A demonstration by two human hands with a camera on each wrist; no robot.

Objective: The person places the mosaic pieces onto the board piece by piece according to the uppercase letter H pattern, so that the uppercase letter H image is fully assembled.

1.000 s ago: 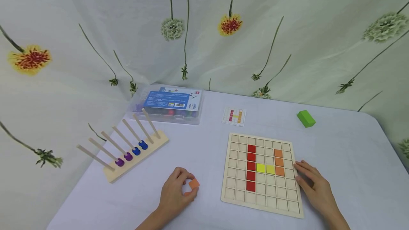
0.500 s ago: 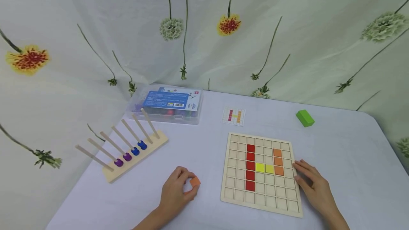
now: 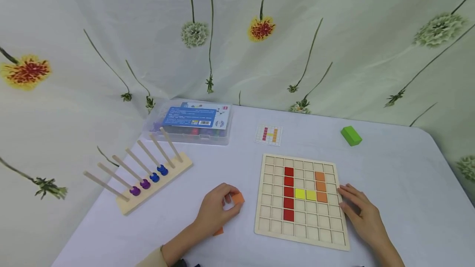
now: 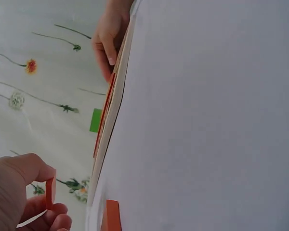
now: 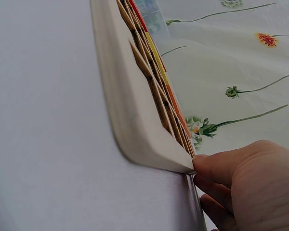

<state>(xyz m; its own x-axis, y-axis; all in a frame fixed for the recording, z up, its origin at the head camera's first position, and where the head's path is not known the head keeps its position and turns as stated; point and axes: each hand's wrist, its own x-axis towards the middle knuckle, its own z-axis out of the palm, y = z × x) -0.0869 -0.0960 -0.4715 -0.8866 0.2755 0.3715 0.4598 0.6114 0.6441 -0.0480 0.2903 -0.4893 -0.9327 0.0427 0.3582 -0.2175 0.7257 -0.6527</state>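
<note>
My left hand (image 3: 217, 207) pinches an orange square tile (image 3: 238, 198) between thumb and fingers, left of the wooden grid board (image 3: 272, 233). In the left wrist view that tile (image 4: 50, 192) is seen edge-on. A second orange tile (image 3: 219, 231) lies on the cloth below the left wrist. My right hand (image 3: 361, 213) touches the board's right edge with thumb and fingertips. On the board stand a column of red tiles (image 3: 288, 192), two yellow tiles (image 3: 305, 194) and a column of three orange tiles (image 3: 320, 186).
A printed pattern card (image 3: 269, 135) lies behind the board, with a green block (image 3: 351, 136) to its right. At the left stand a peg rack (image 3: 156, 186) with purple and blue beads and a clear plastic box (image 3: 191, 122). A flowered cloth hangs behind.
My left hand has lifted the orange tile and carried it right and away from me, towards the board. The other orange tile now shows under the wrist. My right hand stays at the board's edge.
</note>
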